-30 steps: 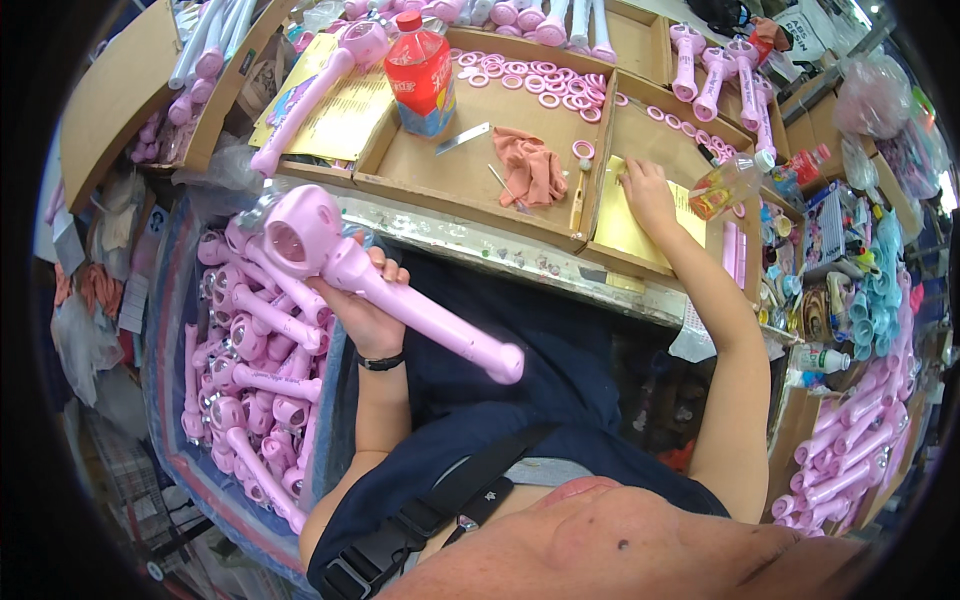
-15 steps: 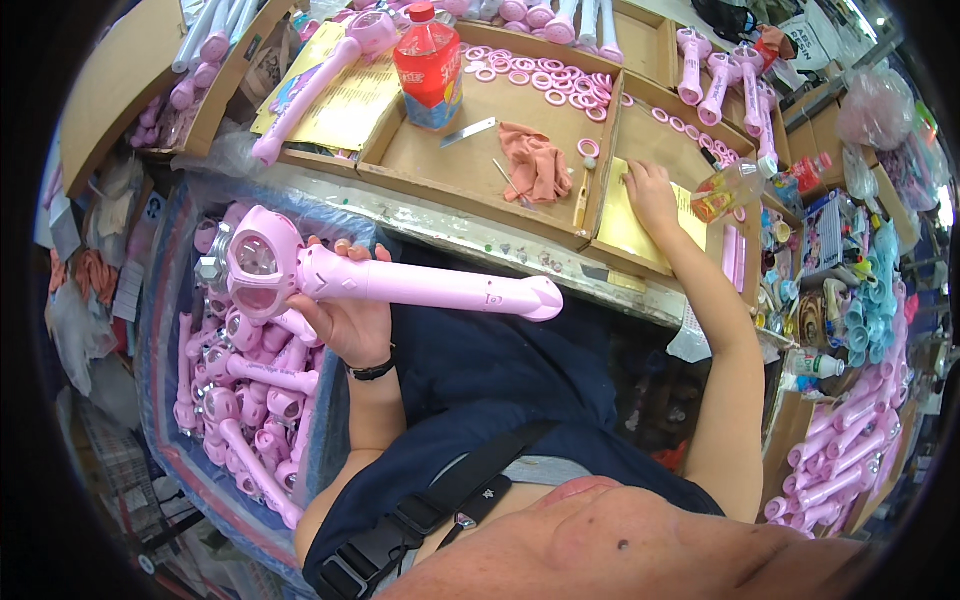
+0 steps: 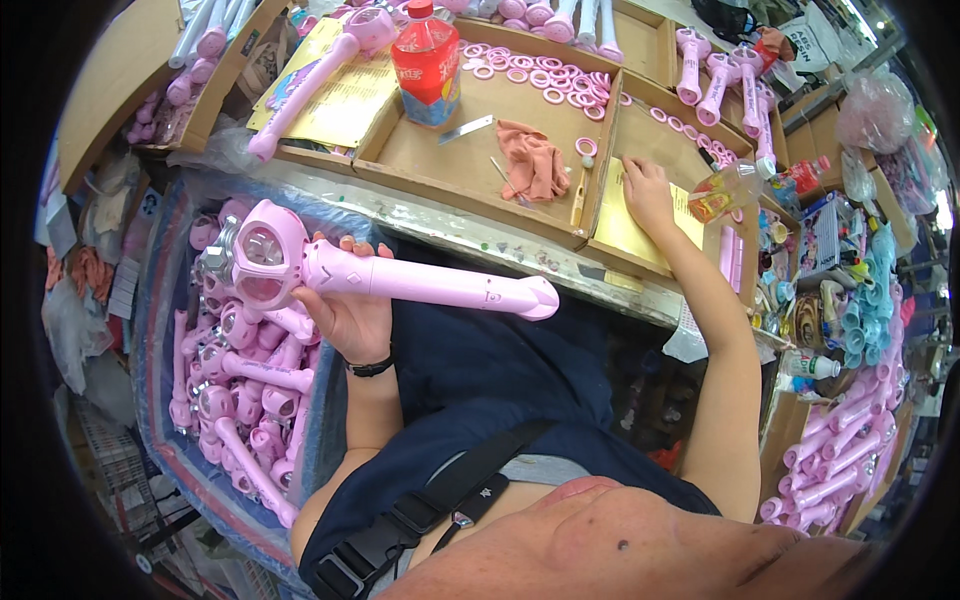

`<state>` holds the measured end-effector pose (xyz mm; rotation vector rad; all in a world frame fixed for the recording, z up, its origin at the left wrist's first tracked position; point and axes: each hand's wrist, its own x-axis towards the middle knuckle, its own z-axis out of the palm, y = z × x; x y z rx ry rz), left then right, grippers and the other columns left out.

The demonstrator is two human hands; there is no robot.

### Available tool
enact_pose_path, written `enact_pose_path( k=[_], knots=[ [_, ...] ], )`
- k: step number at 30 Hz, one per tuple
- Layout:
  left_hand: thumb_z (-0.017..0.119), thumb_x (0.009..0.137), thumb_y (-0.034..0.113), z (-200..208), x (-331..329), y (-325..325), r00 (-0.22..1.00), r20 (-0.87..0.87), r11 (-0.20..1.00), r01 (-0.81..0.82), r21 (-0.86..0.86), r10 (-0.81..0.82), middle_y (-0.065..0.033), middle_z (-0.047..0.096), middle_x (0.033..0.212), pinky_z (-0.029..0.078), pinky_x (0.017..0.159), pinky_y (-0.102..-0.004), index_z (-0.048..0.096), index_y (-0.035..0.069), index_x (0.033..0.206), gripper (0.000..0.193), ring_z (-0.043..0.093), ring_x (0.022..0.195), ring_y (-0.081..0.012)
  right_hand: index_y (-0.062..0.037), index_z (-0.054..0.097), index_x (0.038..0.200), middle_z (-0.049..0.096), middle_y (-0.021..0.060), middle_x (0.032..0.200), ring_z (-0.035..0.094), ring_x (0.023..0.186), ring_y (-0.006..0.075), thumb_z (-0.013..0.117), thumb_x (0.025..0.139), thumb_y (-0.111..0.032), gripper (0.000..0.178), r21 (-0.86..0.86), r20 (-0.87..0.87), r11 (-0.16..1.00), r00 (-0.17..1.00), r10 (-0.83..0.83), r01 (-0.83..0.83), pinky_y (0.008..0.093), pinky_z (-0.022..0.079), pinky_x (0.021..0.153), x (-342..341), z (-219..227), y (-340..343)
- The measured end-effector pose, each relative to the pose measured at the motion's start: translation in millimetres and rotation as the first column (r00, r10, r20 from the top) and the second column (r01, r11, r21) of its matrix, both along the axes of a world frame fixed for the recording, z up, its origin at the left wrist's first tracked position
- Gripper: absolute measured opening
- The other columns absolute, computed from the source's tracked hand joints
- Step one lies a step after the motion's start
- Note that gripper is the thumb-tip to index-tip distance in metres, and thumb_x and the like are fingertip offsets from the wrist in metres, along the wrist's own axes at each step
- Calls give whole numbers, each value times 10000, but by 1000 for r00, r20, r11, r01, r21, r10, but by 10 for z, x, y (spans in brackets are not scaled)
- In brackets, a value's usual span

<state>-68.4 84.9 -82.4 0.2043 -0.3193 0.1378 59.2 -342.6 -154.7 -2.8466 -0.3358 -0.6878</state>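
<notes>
My left hand [image 3: 355,320] is closed around the neck of a pink toy wand [image 3: 430,285], just below its head. The head has clear round windows and a silver knob on its far-left side; the handle points right. Beneath it, a bin lined with blue plastic [image 3: 330,425] holds a heap of similar pink wands [image 3: 265,375]. On a yellow sheet [image 3: 625,230] in a cardboard tray, my right hand [image 3: 648,195] lies with its fingers extended, holding nothing visible.
Pink rings [image 3: 555,80], an orange cloth [image 3: 533,165] and a yellow cutter [image 3: 579,200] lie in the middle tray. A red-labelled bottle [image 3: 427,70] stands there too. Right of my hand leans a clear bottle [image 3: 725,190]. Pink handles [image 3: 835,450] fill a box at the right.
The wand in my left hand has tilted and turned slightly, its head shifting a little right and up. My right hand stays on the yellow sheet.
</notes>
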Motion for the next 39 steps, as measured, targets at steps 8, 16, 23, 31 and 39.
enact_pose_path(
  k=[8,16,23,31,39],
  knots=[
    [588,867,475,-13,8,-18,1000,-30,998,-2,55,4,-101,475,1208,279,1069,-501,357,130,1377,658,467,1144,-262,-82,622,1132,606,108,1056,548,983,302,596,836,-152,306,18,15,999,999,-36,36,403,451,861,-7,-9,5],
    [584,869,480,-20,8,-12,999,-43,997,-12,77,16,-101,478,1202,287,1065,-493,360,128,1376,657,472,1138,-261,-36,616,1098,599,143,1084,539,1009,328,638,813,-212,336,120,-5,990,997,-74,74,412,431,906,13,-36,-37],
    [589,864,483,-40,21,10,998,-55,996,-28,88,33,-100,480,1205,292,1061,-493,370,126,1367,655,477,1132,-258,-40,591,1068,583,148,1070,523,1040,319,705,755,-326,439,161,-203,973,970,-132,166,416,397,915,22,52,-139],
    [613,861,444,-55,17,-15,999,-48,998,-8,69,11,-110,462,1217,264,1072,-483,379,104,1367,653,446,1136,-258,-60,573,1171,545,150,1134,488,1080,316,687,764,-379,530,73,-146,983,976,-159,171,437,354,936,1,63,-92],
    [611,851,477,-46,-7,-8,996,-82,996,-23,82,30,-104,480,1199,271,1066,-487,380,119,1358,662,467,1122,-256,-47,595,1159,556,162,1115,503,1063,328,647,816,-368,473,125,-75,972,979,-189,198,435,378,912,-60,-62,-33]
  ],
)
